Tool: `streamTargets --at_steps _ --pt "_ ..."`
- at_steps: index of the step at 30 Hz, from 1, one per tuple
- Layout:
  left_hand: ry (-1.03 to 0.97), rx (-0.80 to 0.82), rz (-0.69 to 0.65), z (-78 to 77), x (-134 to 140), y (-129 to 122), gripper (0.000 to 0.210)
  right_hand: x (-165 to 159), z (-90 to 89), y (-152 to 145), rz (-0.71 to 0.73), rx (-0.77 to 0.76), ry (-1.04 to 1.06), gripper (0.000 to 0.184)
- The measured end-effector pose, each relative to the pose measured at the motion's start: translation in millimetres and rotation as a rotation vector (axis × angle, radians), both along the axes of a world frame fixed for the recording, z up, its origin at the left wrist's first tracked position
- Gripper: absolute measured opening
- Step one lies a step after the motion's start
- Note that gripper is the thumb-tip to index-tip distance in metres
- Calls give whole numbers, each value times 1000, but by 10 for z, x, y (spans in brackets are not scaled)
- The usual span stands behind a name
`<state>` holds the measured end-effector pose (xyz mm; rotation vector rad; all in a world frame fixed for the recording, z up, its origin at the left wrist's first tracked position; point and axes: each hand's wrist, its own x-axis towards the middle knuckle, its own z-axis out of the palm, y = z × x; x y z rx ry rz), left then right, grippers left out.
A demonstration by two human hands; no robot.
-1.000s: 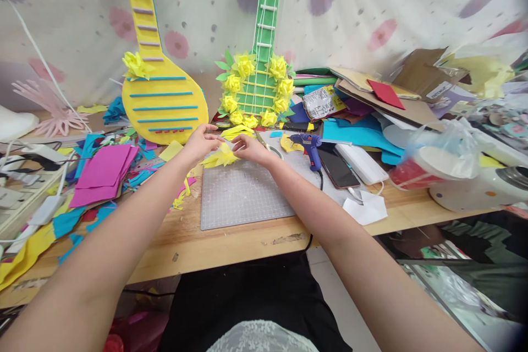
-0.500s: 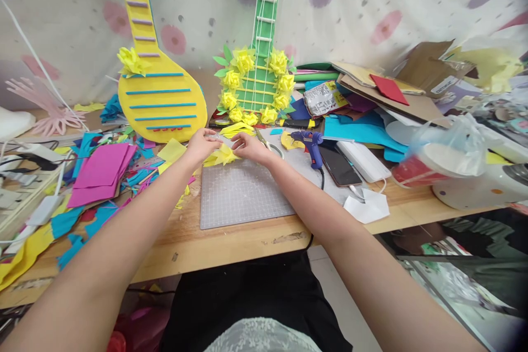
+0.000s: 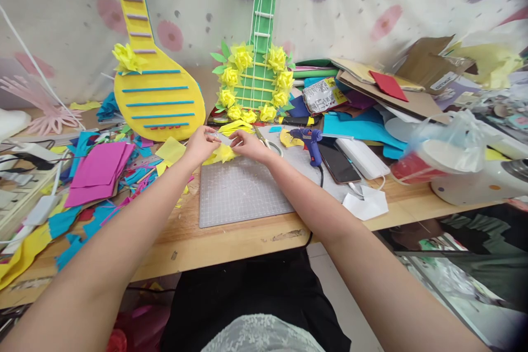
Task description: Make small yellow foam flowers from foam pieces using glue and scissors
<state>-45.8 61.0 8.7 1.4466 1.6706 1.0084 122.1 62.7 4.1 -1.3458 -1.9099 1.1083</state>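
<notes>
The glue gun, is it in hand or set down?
Set down: the glue gun lies by the phone; left hand and right hand are at yellow paper.

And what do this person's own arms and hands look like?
Both arms are bare, with no sleeve, watch or bracelet in sight. The left hand and right hand are ungloved; rings on the fingers are too small to tell. The person wears a white lacy garment above black cloth.
</notes>
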Motion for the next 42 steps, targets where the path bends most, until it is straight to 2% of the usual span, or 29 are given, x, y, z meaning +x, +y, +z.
streamTargets --at_steps 4,8,13,18,25,30,39,42 --pt "99 11 -22 -9 -4 9 40 -46 -45 26 -24 68 -48 28" --pt "85 -5 -25 -2 -6 8 40 -108 -88 55 -43 126 -117 28" --pt "84 -12 -6 43 5 -21 38 -137 -60 39 -38 137 -184 27" --pt "34 -102 16 84 -2 -35 40 -134 -60 32 -34 160 -220 27" --pt "200 -70 -69 0 -61 20 53 -145 -65 25 -19 207 -254 27" --pt "332 -44 -88 -66 -68 69 55 -143 -58 18 -14 181 -243 29" --pt "490 -33 -122 110 64 -54 51 -160 -52 29 -18 167 -260 29" --pt "504 -42 -121 123 92 -64 50 -151 -58 33 -37 144 -242 28"
